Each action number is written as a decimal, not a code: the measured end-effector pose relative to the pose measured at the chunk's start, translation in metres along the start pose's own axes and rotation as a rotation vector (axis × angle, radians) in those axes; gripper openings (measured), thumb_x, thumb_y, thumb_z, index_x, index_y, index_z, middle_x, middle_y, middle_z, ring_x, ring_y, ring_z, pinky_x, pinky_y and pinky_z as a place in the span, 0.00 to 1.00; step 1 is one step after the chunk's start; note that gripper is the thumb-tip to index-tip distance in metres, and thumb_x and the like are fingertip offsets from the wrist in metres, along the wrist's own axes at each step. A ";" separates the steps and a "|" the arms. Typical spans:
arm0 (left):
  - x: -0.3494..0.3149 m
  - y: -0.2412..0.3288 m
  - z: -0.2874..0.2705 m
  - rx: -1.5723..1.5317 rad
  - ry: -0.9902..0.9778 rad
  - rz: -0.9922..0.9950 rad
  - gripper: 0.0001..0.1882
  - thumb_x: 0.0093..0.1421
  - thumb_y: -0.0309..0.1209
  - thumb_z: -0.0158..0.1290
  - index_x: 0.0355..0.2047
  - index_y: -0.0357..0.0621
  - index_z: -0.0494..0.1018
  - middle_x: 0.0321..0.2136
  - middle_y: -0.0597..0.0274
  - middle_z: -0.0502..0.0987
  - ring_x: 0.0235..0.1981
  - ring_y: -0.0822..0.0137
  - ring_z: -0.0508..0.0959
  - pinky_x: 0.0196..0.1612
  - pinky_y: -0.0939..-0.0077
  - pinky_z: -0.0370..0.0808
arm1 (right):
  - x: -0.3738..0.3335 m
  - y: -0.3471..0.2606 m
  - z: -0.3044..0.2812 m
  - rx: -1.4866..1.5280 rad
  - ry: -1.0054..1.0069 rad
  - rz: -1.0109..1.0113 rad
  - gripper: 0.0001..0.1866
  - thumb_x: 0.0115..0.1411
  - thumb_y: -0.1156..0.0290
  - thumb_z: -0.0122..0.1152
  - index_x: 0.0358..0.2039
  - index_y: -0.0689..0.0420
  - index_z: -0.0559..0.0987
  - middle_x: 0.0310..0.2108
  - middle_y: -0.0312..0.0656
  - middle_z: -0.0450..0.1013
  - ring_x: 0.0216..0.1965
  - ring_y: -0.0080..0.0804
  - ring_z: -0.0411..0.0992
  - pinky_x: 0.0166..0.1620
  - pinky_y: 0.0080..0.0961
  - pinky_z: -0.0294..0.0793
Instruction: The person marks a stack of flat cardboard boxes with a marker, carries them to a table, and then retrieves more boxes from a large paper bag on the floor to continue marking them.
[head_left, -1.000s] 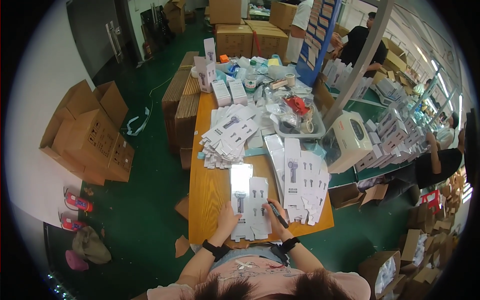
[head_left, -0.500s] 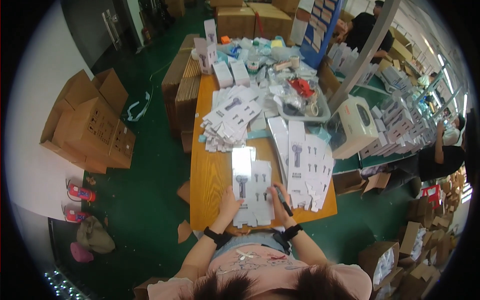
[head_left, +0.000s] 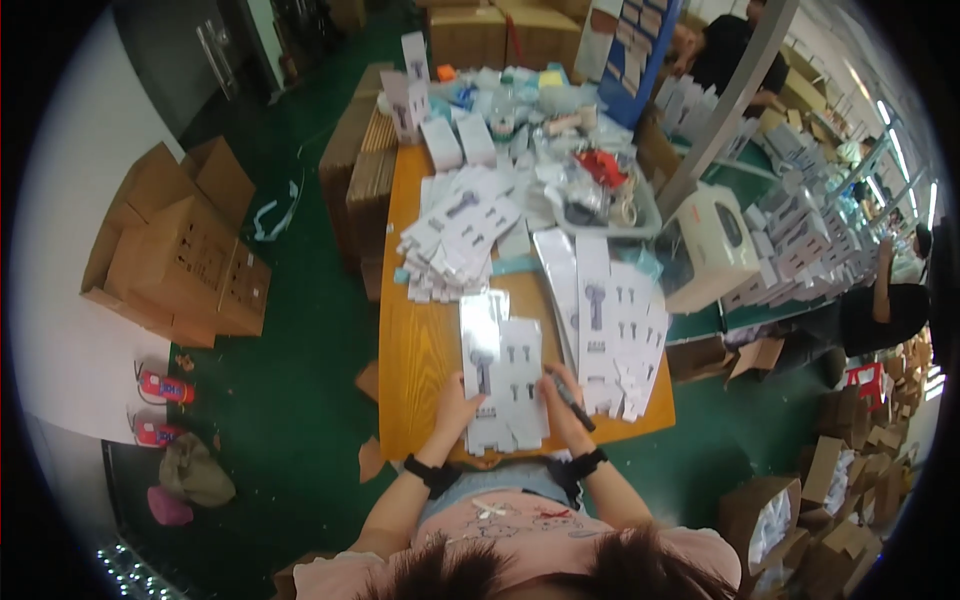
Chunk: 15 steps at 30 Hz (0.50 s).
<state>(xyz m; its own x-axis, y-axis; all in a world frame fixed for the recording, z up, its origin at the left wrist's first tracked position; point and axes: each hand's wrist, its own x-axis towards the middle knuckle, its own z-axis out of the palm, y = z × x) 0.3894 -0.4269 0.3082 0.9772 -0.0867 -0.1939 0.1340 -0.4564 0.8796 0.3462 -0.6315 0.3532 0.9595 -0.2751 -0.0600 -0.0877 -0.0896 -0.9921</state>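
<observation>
A flat white printed carton (head_left: 503, 388), with pictures of small handheld devices on it, lies at the near edge of the table. My left hand (head_left: 457, 410) grips its left edge, thumb on top. At the right edge is my right hand (head_left: 566, 412), closed round a dark marker pen (head_left: 572, 402), its fingers against the carton. Beyond and to the left lies a loose heap of similar flat cartons (head_left: 462, 205). More of them, fanned out in a stack (head_left: 625, 320), lie right of my right hand.
A clear plastic bin (head_left: 648, 205) of bagged odds and ends stands farther back, near a cream-coloured machine (head_left: 712, 245). Upright white boxes (head_left: 442, 143) and a bottle (head_left: 502, 115) stand at the far end. Brown cartons (head_left: 175, 250) sit on the floor at left. Other people work at the right.
The view has shifted very slightly. Both hands keep their places on the carton, and the marker pen in my right hand has tilted a little.
</observation>
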 end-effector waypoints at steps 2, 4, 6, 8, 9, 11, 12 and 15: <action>0.003 -0.001 -0.001 0.012 0.002 0.013 0.23 0.40 0.29 0.60 0.36 0.36 0.64 0.31 0.49 0.73 0.35 0.54 0.74 0.36 0.67 0.69 | -0.002 -0.009 0.006 0.051 -0.006 -0.025 0.12 0.57 0.70 0.50 0.40 0.60 0.69 0.27 0.35 0.67 0.29 0.19 0.65 0.32 0.14 0.65; -0.002 0.001 -0.002 0.019 -0.027 -0.008 0.22 0.40 0.30 0.60 0.35 0.37 0.64 0.31 0.49 0.73 0.34 0.55 0.74 0.36 0.68 0.70 | -0.009 -0.019 0.012 0.150 -0.026 0.012 0.11 0.56 0.71 0.51 0.39 0.60 0.69 0.27 0.36 0.67 0.30 0.20 0.65 0.34 0.15 0.65; -0.004 0.003 -0.003 0.024 -0.041 -0.025 0.22 0.40 0.30 0.60 0.35 0.37 0.64 0.31 0.50 0.73 0.34 0.55 0.74 0.35 0.69 0.70 | -0.005 -0.024 0.013 0.137 -0.049 -0.009 0.11 0.55 0.72 0.52 0.38 0.60 0.69 0.28 0.36 0.68 0.30 0.20 0.65 0.35 0.16 0.65; -0.008 0.007 -0.005 -0.031 -0.045 -0.042 0.22 0.40 0.30 0.60 0.34 0.37 0.64 0.30 0.52 0.73 0.34 0.57 0.74 0.35 0.69 0.70 | -0.005 -0.030 0.011 0.104 -0.090 -0.012 0.10 0.54 0.73 0.53 0.37 0.60 0.70 0.28 0.36 0.68 0.31 0.20 0.65 0.36 0.16 0.65; -0.009 0.009 -0.005 -0.056 -0.054 -0.055 0.21 0.40 0.29 0.59 0.34 0.37 0.64 0.30 0.52 0.74 0.34 0.58 0.74 0.35 0.70 0.70 | -0.005 -0.036 0.010 0.106 -0.088 0.002 0.10 0.54 0.73 0.53 0.37 0.60 0.70 0.28 0.36 0.68 0.31 0.20 0.65 0.36 0.16 0.65; -0.010 0.020 -0.009 -0.051 -0.066 -0.078 0.21 0.40 0.30 0.60 0.34 0.37 0.64 0.29 0.53 0.74 0.33 0.60 0.75 0.34 0.71 0.70 | -0.001 -0.054 0.009 0.093 -0.055 0.009 0.09 0.52 0.74 0.55 0.35 0.60 0.70 0.28 0.36 0.68 0.30 0.20 0.65 0.35 0.17 0.65; -0.008 0.024 -0.010 -0.050 -0.073 -0.088 0.21 0.40 0.30 0.60 0.34 0.38 0.64 0.28 0.54 0.74 0.32 0.61 0.75 0.33 0.71 0.70 | 0.001 -0.057 0.009 0.085 -0.036 0.023 0.09 0.52 0.74 0.55 0.34 0.60 0.70 0.27 0.35 0.68 0.30 0.20 0.65 0.34 0.17 0.66; -0.001 0.016 -0.003 -0.051 -0.023 -0.016 0.20 0.41 0.30 0.60 0.33 0.40 0.65 0.26 0.56 0.74 0.29 0.64 0.75 0.32 0.73 0.70 | 0.016 -0.024 0.002 0.105 -0.073 0.012 0.06 0.52 0.74 0.54 0.31 0.59 0.70 0.24 0.34 0.67 0.28 0.19 0.65 0.31 0.16 0.65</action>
<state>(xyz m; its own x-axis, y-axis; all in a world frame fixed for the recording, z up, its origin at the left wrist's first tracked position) 0.3912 -0.4315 0.3238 0.9710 -0.1004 -0.2171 0.1581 -0.4120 0.8974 0.3640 -0.6322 0.3756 0.9758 -0.2051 -0.0762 -0.0746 0.0153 -0.9971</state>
